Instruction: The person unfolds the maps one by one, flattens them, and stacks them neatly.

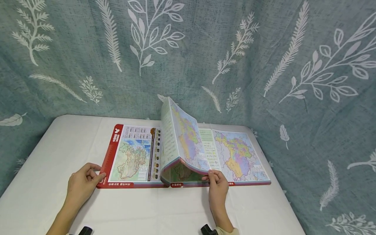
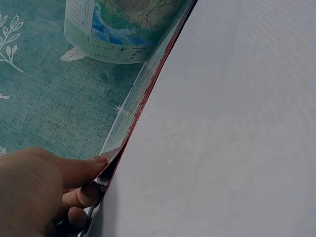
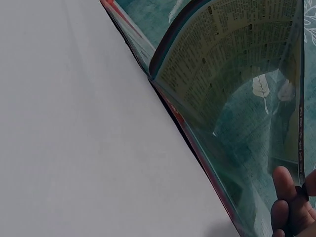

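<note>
A glossy map book lies spread open, its left page edged in a red band. At its lower left corner my left hand pinches the edge; the left wrist view shows the thumb on top and fingers underneath. My right hand pinches the lower outer corner of a raised page. That page arches up from the middle fold, a coloured map on its right face, and a greenish map page shows beneath it. In the right wrist view the curved page reflects light, with fingertips at its edge.
The book rests on a table with a white cloth. Its right page lies flat with another coloured map. A teal curtain with white leaf prints hangs behind the table and along its right side.
</note>
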{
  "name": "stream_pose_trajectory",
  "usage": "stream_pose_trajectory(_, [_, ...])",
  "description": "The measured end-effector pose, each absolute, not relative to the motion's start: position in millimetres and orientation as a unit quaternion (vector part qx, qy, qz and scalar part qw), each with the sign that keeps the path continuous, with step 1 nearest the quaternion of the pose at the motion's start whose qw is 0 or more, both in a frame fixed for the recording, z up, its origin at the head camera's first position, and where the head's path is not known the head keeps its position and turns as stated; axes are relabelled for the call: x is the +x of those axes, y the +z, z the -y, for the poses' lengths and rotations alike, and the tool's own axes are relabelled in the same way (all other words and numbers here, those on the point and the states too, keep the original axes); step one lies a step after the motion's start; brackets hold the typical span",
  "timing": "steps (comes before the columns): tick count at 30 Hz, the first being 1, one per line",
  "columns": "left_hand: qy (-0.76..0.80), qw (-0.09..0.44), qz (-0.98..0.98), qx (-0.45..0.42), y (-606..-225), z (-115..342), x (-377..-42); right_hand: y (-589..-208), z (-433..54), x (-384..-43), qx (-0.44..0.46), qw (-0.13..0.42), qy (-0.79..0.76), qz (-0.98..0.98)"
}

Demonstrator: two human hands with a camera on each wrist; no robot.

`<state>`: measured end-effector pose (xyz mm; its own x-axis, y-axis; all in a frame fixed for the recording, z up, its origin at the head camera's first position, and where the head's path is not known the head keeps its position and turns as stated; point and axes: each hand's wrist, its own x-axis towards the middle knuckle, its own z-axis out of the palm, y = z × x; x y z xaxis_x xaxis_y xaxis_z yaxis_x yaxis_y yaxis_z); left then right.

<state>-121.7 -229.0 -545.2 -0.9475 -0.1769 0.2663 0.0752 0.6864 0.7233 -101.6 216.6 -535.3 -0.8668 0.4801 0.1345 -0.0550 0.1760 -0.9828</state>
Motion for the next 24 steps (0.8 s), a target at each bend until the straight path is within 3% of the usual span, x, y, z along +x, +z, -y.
stream_pose_trajectory(24, [-0.398, 0.163, 0.903, 0.024, -548.2, 229.5, -121.7, -538.1, -246.0, -102.4, -0.167, 0.259, 0.624, 0.718])
